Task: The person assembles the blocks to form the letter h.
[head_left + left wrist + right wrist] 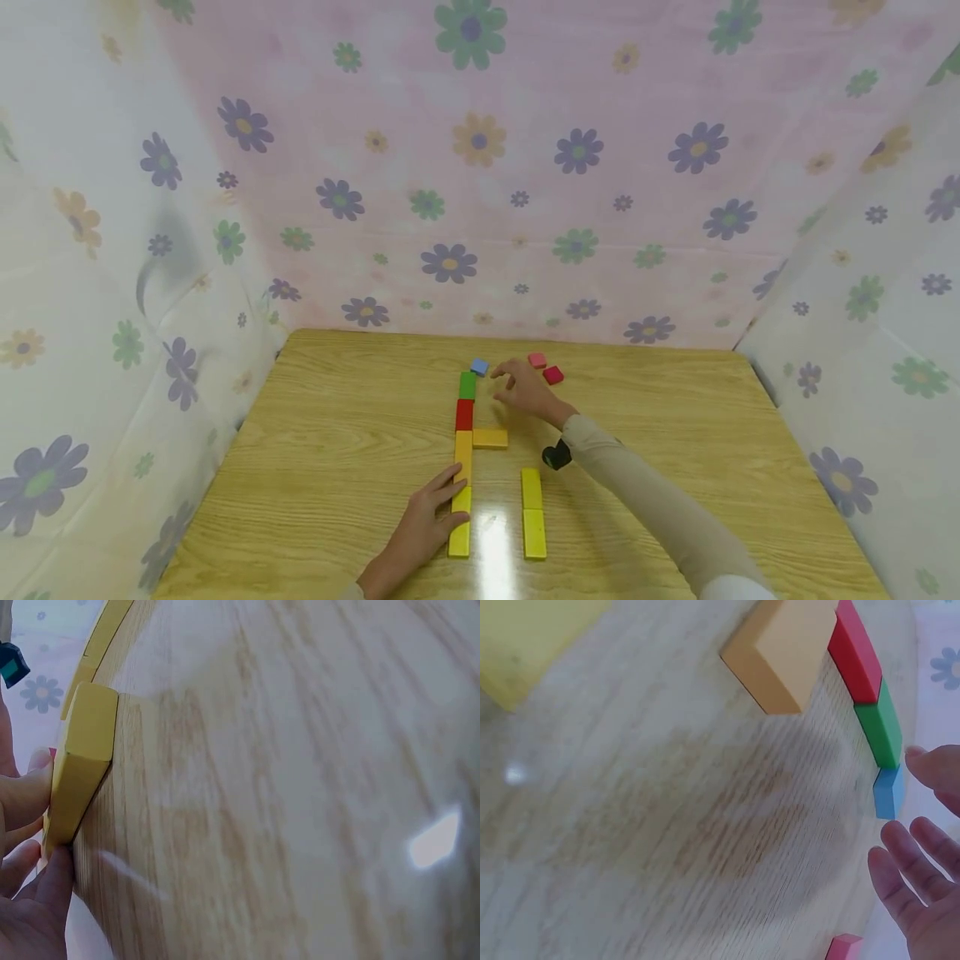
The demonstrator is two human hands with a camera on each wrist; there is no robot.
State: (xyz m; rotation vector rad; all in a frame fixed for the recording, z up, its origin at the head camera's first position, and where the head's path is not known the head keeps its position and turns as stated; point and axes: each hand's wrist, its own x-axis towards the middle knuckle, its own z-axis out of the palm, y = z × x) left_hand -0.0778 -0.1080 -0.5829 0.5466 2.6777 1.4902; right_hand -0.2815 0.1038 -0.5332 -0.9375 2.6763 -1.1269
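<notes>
A line of blocks runs away from me: yellow blocks (459, 542) nearest, then an orange block (463, 450), a red block (464, 414) and a green block (467, 386). My left hand (420, 525) rests along the near part, fingertips touching the yellow and orange blocks. In the left wrist view, fingers (26, 799) lie against the yellow block (82, 742). At the far end a small blue block (479, 367) sits by the green one. My right hand (528, 392) hovers just right of it, thumb and fingers spread apart with nothing between them.
Another orange block (491, 439) sticks out sideways from the line. Two yellow blocks (533, 512) lie end to end on the right. Behind my right hand are a pink block (537, 360) and a dark red block (553, 375). Flowered cloth (525, 167) surrounds the wooden table (337, 433).
</notes>
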